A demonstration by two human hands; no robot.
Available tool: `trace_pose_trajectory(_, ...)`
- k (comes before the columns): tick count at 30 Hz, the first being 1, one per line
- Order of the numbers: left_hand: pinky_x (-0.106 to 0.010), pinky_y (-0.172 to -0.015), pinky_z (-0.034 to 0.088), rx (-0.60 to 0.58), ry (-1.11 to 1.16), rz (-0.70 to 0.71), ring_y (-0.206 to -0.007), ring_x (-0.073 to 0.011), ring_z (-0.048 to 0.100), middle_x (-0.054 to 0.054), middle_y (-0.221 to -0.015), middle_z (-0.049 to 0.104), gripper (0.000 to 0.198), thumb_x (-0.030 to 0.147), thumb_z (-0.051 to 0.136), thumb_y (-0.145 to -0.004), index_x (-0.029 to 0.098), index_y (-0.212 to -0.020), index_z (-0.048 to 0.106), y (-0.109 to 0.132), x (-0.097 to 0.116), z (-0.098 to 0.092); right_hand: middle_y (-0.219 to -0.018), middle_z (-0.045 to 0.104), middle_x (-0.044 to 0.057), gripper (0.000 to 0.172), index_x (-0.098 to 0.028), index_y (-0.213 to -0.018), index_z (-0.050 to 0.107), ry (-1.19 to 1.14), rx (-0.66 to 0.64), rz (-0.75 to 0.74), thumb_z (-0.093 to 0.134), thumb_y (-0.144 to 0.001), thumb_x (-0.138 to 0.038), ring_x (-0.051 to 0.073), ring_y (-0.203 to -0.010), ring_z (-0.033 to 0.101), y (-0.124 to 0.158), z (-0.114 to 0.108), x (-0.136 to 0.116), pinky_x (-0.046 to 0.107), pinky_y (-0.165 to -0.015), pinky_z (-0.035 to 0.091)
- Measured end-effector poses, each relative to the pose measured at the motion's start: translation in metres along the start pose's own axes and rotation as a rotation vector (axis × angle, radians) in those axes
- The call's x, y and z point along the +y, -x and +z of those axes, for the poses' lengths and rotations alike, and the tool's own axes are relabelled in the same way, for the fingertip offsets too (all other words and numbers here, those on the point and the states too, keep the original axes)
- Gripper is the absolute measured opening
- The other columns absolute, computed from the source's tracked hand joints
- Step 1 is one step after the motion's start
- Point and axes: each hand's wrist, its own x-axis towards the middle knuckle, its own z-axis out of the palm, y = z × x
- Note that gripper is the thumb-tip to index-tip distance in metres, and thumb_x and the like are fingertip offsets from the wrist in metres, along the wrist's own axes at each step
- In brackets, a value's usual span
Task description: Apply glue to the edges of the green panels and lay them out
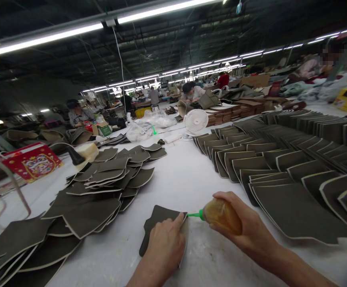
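Observation:
My left hand [165, 244] presses down on a dark olive cut piece [155, 223] lying on the white table [182, 179], fingers curled over its right edge. My right hand [245, 227] is wrapped round an amber glue bottle [222, 216]. The bottle's green nozzle [195, 215] points left and touches the piece's upper right corner, just beside my left fingertips.
A loose heap of the same dark pieces [101, 187] lies to the left. Overlapping rows of pieces [281, 167] cover the right side. A small white fan [196, 120], plastic bags and a red box [31, 161] stand farther back. Other people work at distant tables.

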Motion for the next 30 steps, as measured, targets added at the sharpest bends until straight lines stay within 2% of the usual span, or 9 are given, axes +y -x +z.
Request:
trace_pose_trajectory(5,-0.042,-0.082,0.047,0.005,0.006,0.007,-0.092,-0.0279,0.064,-0.009,-0.101,0.068,0.059,0.016,0.033,-0.079,0.029,-0.135,0.046,-0.0001,-0.0017,0.0021,-0.113,0.055,0.004,0.041,-0.028,-0.118,0.042,-0.023,-0.049,0.064,0.062,-0.084,-0.039,0.022,-0.101,0.057,0.0028,-0.0033,0.0025,0.035,-0.087,0.048)
trace_pose_trajectory(10,-0.041,-0.081,0.047,0.004,0.007,0.000,-0.090,-0.0272,0.065,-0.008,-0.101,0.068,0.055,0.021,0.033,-0.083,0.029,-0.135,0.046,0.0005,-0.0031,0.0042,-0.113,0.057,0.007,0.042,-0.024,-0.116,0.045,-0.037,-0.001,0.127,0.062,-0.082,-0.043,0.024,-0.098,0.058,-0.0023,-0.0045,0.0045,0.037,-0.086,0.048)
trace_pose_trajectory(16,-0.040,-0.081,0.047,0.006,0.039,0.018,-0.091,-0.0264,0.064,-0.007,-0.102,0.067,0.053,0.023,0.032,-0.084,0.030,-0.135,0.046,0.0031,-0.0041,0.0039,-0.110,0.058,0.006,0.044,-0.025,-0.114,0.046,-0.123,-0.067,0.212,0.064,-0.080,-0.046,0.023,-0.092,0.060,-0.0007,-0.0060,0.0050,0.035,-0.082,0.049)
trace_pose_trajectory(22,-0.041,-0.079,0.048,0.009,0.037,0.013,-0.088,-0.0271,0.065,-0.008,-0.101,0.066,0.052,0.024,0.030,-0.085,0.029,-0.135,0.045,0.0048,-0.0051,0.0064,-0.110,0.058,0.005,0.045,-0.024,-0.113,0.047,-0.127,0.016,0.228,0.065,-0.079,-0.047,0.024,-0.095,0.058,-0.0027,-0.0039,0.0078,0.037,-0.085,0.046)
trace_pose_trajectory(27,-0.039,-0.080,0.047,0.028,0.053,0.014,-0.090,-0.0266,0.064,-0.007,-0.103,0.066,0.050,0.027,0.032,-0.086,0.029,-0.134,0.046,0.0052,-0.0064,0.0076,-0.099,0.058,0.001,0.045,-0.025,-0.113,0.045,-0.230,-0.107,0.299,0.066,-0.079,-0.047,0.019,-0.081,0.060,0.0031,-0.0035,0.0062,0.031,-0.074,0.048)
trace_pose_trajectory(30,-0.039,-0.081,0.047,0.018,0.050,0.000,-0.091,-0.0264,0.064,-0.007,-0.104,0.065,0.050,0.027,0.031,-0.087,0.029,-0.135,0.045,0.0064,-0.0055,0.0053,-0.100,0.058,0.001,0.046,-0.025,-0.113,0.045,-0.218,-0.057,0.299,0.066,-0.078,-0.047,0.020,-0.082,0.060,0.0035,-0.0030,0.0070,0.031,-0.076,0.047)
